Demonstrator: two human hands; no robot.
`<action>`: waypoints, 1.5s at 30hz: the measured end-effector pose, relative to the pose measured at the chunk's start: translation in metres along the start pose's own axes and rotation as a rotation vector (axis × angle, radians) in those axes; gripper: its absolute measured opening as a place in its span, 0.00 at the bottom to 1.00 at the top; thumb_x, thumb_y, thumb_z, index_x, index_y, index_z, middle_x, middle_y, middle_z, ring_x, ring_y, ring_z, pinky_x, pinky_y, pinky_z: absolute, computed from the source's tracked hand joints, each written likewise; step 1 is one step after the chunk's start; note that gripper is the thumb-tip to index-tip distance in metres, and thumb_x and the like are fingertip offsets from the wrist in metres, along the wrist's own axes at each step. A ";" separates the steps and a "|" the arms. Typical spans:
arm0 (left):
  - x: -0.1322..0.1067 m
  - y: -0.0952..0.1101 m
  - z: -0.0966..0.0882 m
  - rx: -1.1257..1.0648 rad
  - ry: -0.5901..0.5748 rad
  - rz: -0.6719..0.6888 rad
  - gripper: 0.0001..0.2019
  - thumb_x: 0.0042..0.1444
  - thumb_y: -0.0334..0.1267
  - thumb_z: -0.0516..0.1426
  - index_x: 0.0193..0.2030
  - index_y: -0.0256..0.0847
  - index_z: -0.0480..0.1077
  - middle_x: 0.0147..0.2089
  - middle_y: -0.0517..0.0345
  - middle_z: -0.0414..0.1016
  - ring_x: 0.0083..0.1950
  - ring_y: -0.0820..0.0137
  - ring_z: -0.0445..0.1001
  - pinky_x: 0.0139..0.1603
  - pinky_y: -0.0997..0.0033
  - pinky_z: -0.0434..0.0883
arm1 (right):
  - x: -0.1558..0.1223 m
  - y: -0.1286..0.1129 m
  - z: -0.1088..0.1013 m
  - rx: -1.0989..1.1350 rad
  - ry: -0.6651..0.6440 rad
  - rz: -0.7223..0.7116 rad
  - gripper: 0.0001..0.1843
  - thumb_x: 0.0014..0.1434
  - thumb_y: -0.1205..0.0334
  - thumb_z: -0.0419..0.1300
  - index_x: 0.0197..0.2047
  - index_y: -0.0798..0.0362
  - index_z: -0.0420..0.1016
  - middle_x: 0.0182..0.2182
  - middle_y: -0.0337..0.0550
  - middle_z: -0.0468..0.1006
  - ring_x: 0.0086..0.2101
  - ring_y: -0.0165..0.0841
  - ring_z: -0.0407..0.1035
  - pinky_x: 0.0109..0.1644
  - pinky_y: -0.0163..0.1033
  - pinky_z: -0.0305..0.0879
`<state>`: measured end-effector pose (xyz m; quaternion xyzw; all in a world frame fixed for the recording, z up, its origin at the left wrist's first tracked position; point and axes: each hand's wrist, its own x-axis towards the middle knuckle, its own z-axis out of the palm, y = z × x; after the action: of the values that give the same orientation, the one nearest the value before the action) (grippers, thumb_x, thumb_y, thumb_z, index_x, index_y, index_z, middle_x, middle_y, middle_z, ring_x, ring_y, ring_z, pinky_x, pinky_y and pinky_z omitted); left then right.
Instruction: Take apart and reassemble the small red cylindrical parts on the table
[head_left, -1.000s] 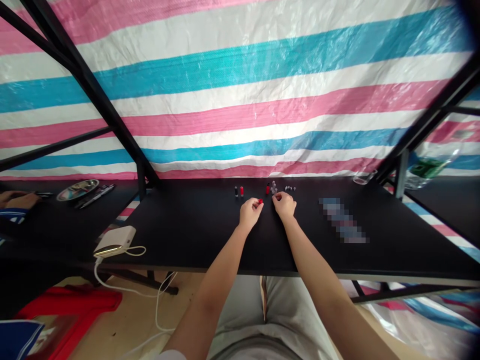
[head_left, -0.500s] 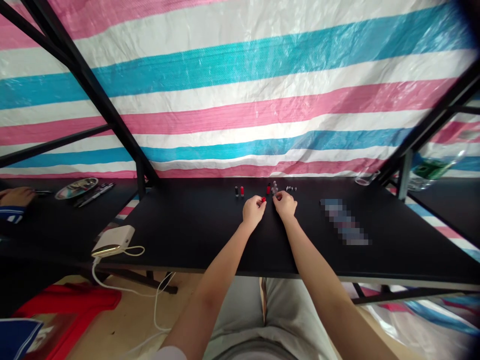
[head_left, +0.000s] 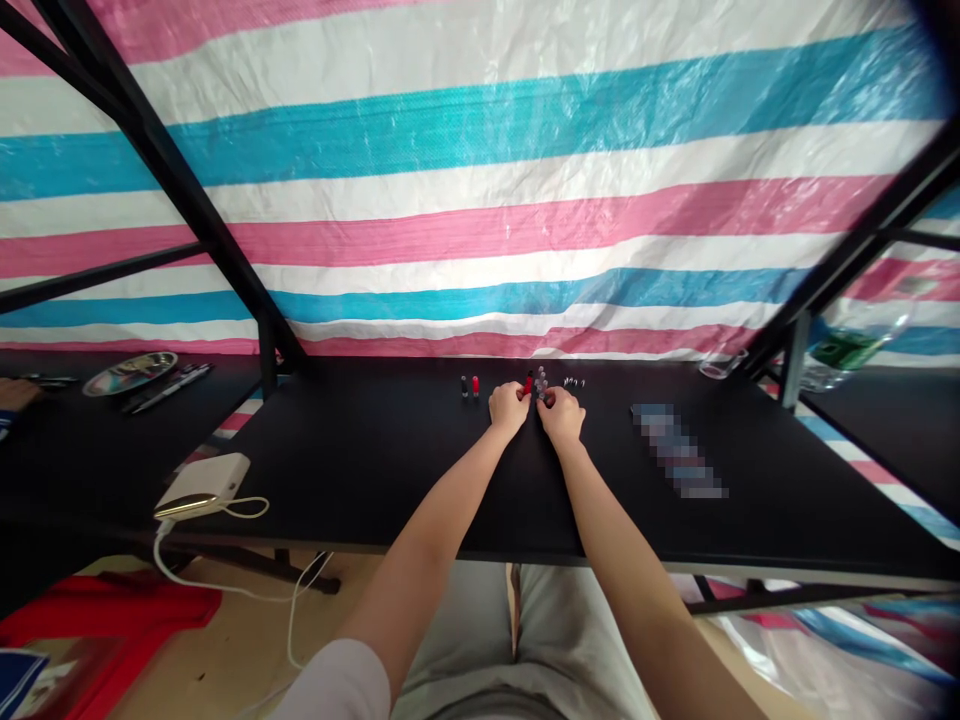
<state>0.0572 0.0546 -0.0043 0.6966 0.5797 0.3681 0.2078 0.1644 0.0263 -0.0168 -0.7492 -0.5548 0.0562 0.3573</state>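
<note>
So there's a small red cylindrical piece with a dark top (head_left: 528, 384) near the far edge of the long matte-black table (head_left: 420, 470), pinched in the left hand (head_left: 509, 408); too tiny to tell if it's one part or two. The right hand (head_left: 562, 412) is just beside it, the two hands slightly apart, fingers curled in by a little cluster of clear-greyish cylinders (head_left: 541, 378). Can't tell if it's gripping one. Some tiny shiny silver bits (head_left: 574, 382) lie right of that, and a short black cylinder (head_left: 464, 387) and a short bright-red cylinder (head_left: 475, 386) stand upright off to the left. Further out: a white box-shaped device (head_left: 210, 478) with a white cable (head_left: 217, 591), near the table's left end.
</note>
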 end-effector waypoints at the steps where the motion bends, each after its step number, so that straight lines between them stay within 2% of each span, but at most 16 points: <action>1: 0.000 0.000 0.001 0.040 0.002 0.005 0.01 0.48 0.34 0.58 0.29 0.41 0.71 0.32 0.54 0.73 0.39 0.65 0.69 0.42 0.67 0.63 | 0.000 0.000 0.000 -0.004 0.005 -0.004 0.11 0.51 0.60 0.54 0.39 0.52 0.70 0.33 0.43 0.73 0.38 0.37 0.65 0.40 0.41 0.54; 7: -0.002 0.001 0.004 0.204 -0.041 0.032 0.05 0.51 0.37 0.56 0.34 0.39 0.70 0.38 0.49 0.70 0.45 0.61 0.66 0.46 0.63 0.62 | -0.005 0.000 -0.002 -0.057 0.020 0.000 0.13 0.51 0.59 0.55 0.41 0.52 0.70 0.35 0.47 0.73 0.39 0.39 0.64 0.42 0.44 0.55; 11: -0.004 0.002 0.001 0.249 -0.052 0.053 0.07 0.52 0.38 0.56 0.35 0.39 0.70 0.40 0.46 0.70 0.47 0.59 0.65 0.46 0.62 0.62 | -0.009 -0.001 -0.004 -0.089 0.013 0.000 0.11 0.52 0.59 0.55 0.37 0.53 0.71 0.36 0.51 0.73 0.41 0.42 0.63 0.42 0.47 0.54; 17: -0.024 -0.003 -0.010 0.279 -0.074 0.082 0.09 0.53 0.38 0.55 0.39 0.39 0.69 0.39 0.47 0.71 0.45 0.61 0.67 0.46 0.65 0.63 | -0.015 -0.003 -0.009 -0.082 0.010 -0.035 0.09 0.53 0.61 0.53 0.34 0.54 0.72 0.36 0.51 0.72 0.40 0.42 0.63 0.41 0.46 0.54; 21: -0.039 -0.010 -0.026 0.195 0.003 0.064 0.11 0.54 0.37 0.54 0.43 0.39 0.67 0.35 0.47 0.71 0.42 0.61 0.69 0.45 0.65 0.64 | -0.020 -0.009 -0.012 -0.037 0.045 -0.097 0.09 0.54 0.61 0.52 0.32 0.53 0.72 0.33 0.47 0.73 0.37 0.38 0.63 0.40 0.43 0.53; 25: -0.040 -0.014 -0.048 0.075 0.120 -0.009 0.24 0.53 0.36 0.54 0.58 0.40 0.57 0.34 0.49 0.71 0.42 0.61 0.70 0.45 0.66 0.64 | -0.026 -0.016 -0.015 -0.009 0.024 -0.144 0.09 0.54 0.62 0.51 0.31 0.53 0.71 0.30 0.43 0.72 0.36 0.36 0.63 0.39 0.40 0.51; 29: -0.034 -0.018 -0.060 0.001 0.172 -0.070 0.30 0.52 0.34 0.54 0.63 0.43 0.51 0.36 0.50 0.71 0.44 0.61 0.69 0.46 0.66 0.63 | -0.028 -0.019 -0.015 0.016 -0.009 -0.198 0.09 0.55 0.62 0.51 0.31 0.52 0.71 0.30 0.42 0.73 0.35 0.34 0.64 0.38 0.38 0.52; 33: -0.031 -0.023 -0.062 0.022 0.192 -0.075 0.24 0.53 0.33 0.53 0.58 0.43 0.59 0.39 0.48 0.71 0.46 0.61 0.68 0.47 0.66 0.62 | -0.029 -0.019 -0.014 0.040 -0.025 -0.226 0.09 0.55 0.61 0.50 0.31 0.52 0.71 0.31 0.43 0.73 0.35 0.35 0.65 0.38 0.39 0.54; 36: -0.028 -0.026 -0.062 -0.044 0.267 -0.037 0.12 0.55 0.35 0.51 0.46 0.42 0.68 0.40 0.49 0.72 0.45 0.63 0.69 0.46 0.68 0.62 | -0.029 -0.018 -0.012 0.092 -0.035 -0.245 0.09 0.55 0.61 0.50 0.32 0.52 0.71 0.31 0.44 0.74 0.35 0.35 0.65 0.39 0.39 0.57; 38: -0.026 -0.025 -0.061 -0.182 0.276 -0.048 0.08 0.55 0.38 0.52 0.37 0.40 0.70 0.35 0.51 0.72 0.39 0.67 0.70 0.43 0.70 0.64 | -0.030 -0.019 -0.012 0.163 -0.028 -0.261 0.10 0.56 0.60 0.49 0.36 0.53 0.71 0.31 0.45 0.74 0.35 0.35 0.66 0.40 0.39 0.59; 42: -0.025 -0.020 -0.058 -0.595 0.144 -0.168 0.14 0.52 0.48 0.54 0.31 0.37 0.67 0.25 0.57 0.70 0.23 0.76 0.65 0.27 0.76 0.62 | -0.032 -0.023 -0.015 0.319 -0.031 -0.278 0.16 0.60 0.55 0.45 0.43 0.54 0.66 0.34 0.47 0.74 0.36 0.36 0.68 0.40 0.39 0.61; 45: -0.026 -0.015 -0.056 -0.805 0.061 -0.214 0.16 0.48 0.50 0.57 0.30 0.36 0.66 0.25 0.57 0.71 0.18 0.81 0.60 0.21 0.78 0.58 | -0.035 -0.027 -0.019 0.377 -0.127 -0.306 0.18 0.61 0.50 0.42 0.42 0.53 0.66 0.31 0.44 0.73 0.32 0.35 0.69 0.36 0.38 0.62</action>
<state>0.0039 0.0256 0.0137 0.4845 0.4646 0.5621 0.4832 0.1389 -0.0097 0.0025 -0.5716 -0.6628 0.1509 0.4595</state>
